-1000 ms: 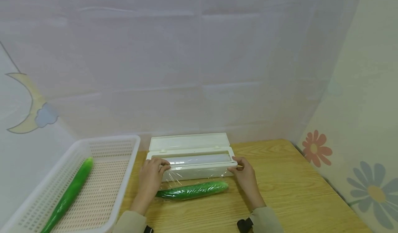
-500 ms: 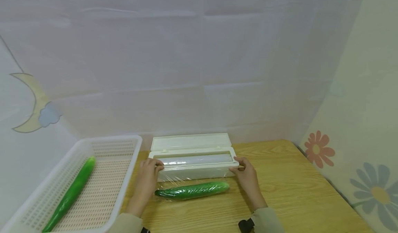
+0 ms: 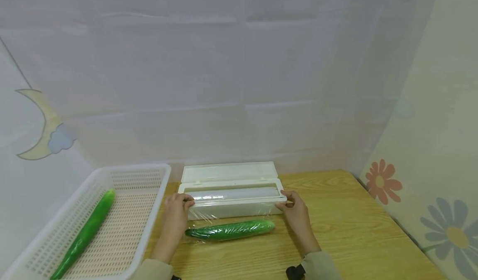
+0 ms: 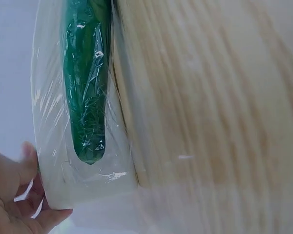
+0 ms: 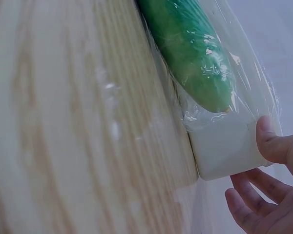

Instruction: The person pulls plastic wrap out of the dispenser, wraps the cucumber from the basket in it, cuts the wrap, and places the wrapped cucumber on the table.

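A white cling film dispenser (image 3: pixel 239 210) stands on the table with its lid raised, showing the film roll (image 3: pixel 235 194) inside. My left hand (image 3: pixel 175 213) grips its left front corner. At the opposite end my right hand (image 3: pixel 296 213) holds the right front corner, the thumb (image 5: pixel 266 139) on the front face and fingers at the end. In front of the dispenser lies a cucumber (image 3: pixel 231 230) covered in clear film, dark tip to the left. Clear film (image 4: pixel 51 92) stretches between the cucumber and the dispenser's front edge.
On the left stands a white slotted plastic basket (image 3: pixel 149 222) with a second cucumber (image 3: pixel 86 234) lying along its left side. The wooden table (image 3: pixel 358 234) ends at a patterned wall sheet on the right. A pale sheet (image 3: pixel 239 85) hangs behind the dispenser.
My left hand has slid left along the dispenser's front edge to its left corner, uncovering the cucumber's dark tip. My right hand has stayed at the right corner.
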Tool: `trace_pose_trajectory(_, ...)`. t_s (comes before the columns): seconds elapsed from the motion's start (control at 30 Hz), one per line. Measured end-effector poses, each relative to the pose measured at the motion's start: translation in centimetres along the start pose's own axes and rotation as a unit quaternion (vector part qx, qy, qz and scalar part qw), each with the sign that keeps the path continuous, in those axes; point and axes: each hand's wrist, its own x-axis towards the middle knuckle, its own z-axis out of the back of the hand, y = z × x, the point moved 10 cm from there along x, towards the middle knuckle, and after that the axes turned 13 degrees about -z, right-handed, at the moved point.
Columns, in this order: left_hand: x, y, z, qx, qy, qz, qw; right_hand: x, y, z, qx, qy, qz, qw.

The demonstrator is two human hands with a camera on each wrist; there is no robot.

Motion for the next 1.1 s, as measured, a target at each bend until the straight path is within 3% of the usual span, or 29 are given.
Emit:
trace_pose_trajectory(0.4,-0.1,0.0,0.3,0.030,-0.004,-0.004,0.9995,0.2,-0.2,-0.2,0.005,0.004,-0.001,1.000)
trace_pose_trajectory(0.73,-1.0,0.9,0.8,-0.025,-0.031,0.038,0.9985,0.0,-0.1,-0.5,0.012,0.015,0.000,1.000)
trace_pose_trajectory(1.1,-0.6,1.0,1.0,-0.014,-0.050,0.007,0.9987,0.0,0.1,-0.1,0.013,0.012,0.002,1.000)
